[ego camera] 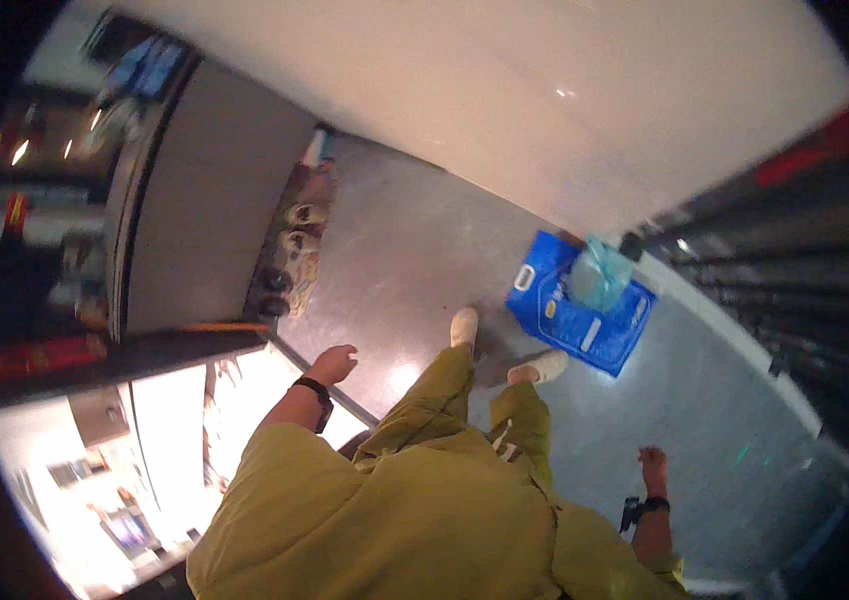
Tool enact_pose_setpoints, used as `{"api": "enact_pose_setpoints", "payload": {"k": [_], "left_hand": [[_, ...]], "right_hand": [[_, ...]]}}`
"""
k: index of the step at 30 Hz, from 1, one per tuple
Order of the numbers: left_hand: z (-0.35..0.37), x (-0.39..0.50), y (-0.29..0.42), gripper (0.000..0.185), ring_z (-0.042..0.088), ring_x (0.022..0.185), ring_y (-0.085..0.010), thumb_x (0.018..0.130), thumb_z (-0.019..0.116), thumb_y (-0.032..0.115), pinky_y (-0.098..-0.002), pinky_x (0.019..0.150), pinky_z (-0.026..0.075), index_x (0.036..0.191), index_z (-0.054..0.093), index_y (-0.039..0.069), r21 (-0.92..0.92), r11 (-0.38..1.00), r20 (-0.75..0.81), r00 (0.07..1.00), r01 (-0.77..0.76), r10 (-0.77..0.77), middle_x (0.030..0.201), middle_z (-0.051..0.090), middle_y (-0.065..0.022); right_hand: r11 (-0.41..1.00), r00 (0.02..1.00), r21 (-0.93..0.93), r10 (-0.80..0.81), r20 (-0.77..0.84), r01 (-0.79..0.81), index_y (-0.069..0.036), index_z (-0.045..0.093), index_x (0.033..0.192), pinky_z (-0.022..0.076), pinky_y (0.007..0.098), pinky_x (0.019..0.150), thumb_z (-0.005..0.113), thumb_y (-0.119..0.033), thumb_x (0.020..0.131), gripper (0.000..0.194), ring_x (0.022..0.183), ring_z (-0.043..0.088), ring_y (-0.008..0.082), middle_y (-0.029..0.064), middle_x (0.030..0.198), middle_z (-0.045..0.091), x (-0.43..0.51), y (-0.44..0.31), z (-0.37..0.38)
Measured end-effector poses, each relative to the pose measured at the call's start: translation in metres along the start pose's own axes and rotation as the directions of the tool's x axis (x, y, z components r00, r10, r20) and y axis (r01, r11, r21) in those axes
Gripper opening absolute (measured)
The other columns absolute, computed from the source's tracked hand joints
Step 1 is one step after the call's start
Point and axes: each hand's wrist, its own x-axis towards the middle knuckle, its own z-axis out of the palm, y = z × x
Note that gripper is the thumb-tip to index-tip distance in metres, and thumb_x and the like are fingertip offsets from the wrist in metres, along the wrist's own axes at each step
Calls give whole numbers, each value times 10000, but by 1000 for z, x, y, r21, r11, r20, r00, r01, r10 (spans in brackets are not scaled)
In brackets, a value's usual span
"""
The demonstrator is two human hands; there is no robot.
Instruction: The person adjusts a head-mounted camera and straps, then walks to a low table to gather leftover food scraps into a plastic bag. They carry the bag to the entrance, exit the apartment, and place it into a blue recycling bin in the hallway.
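Observation:
My left hand (334,364) hangs out in front on the left, its fingers loosely curled and holding nothing that I can see; a dark band is on the wrist. Lower right, my right hand (652,454) is small and blurred, with a band and a small dark device at its wrist; its finger state is unclear. Neither hand touches an object. On the grey floor (409,225), ahead and right of my feet, lies a blue package (589,334) with a white-edged handle hole and writing. A knotted, light teal plastic bag (601,276) rests on it.
Several shoes (297,244) stand beneath a grey cabinet (199,195) on the left. A pale wall (469,97) runs across the far side. Dark railings or slats (777,262) rise at the right above a white edge. At lower left, a doorway opens onto a bright room (169,442).

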Motion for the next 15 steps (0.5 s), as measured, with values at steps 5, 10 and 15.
{"api": "enact_pose_setpoints", "payload": {"k": [5, 10, 15], "left_hand": [[66, -52, -51, 370, 629, 854, -320, 846, 575, 282, -413, 771, 499, 1149, 570, 69, -229, 965, -157, 983, -130, 95, 901, 660, -151], [142, -86, -141, 353, 636, 837, -277, 869, 572, 312, -381, 766, 514, 1133, 588, 79, -339, 941, -63, 997, 14, -38, 909, 660, -137], [181, -115, -249, 341, 625, 930, -280, 863, 550, 276, -369, 835, 507, 1121, 592, 57, -365, 931, -194, 980, -31, -43, 1002, 640, -166]], "right_hand": [[988, 995, -132, -73, 65, 81, 1, 636, 769, 471, 383, 626, 599, -226, 828, 237, 658, 609, 239, 134, 683, 635, 11, -63, -18], [897, 929, -244, -355, 105, 370, 3, 636, 829, 464, 409, 623, 599, -231, 840, 237, 676, 590, 245, 132, 722, 618, 62, -241, 32], [766, 795, -213, -578, 186, 607, 1, 635, 870, 470, 386, 649, 573, -196, 872, 207, 710, 595, 220, 124, 763, 624, 40, -454, 144]]}}
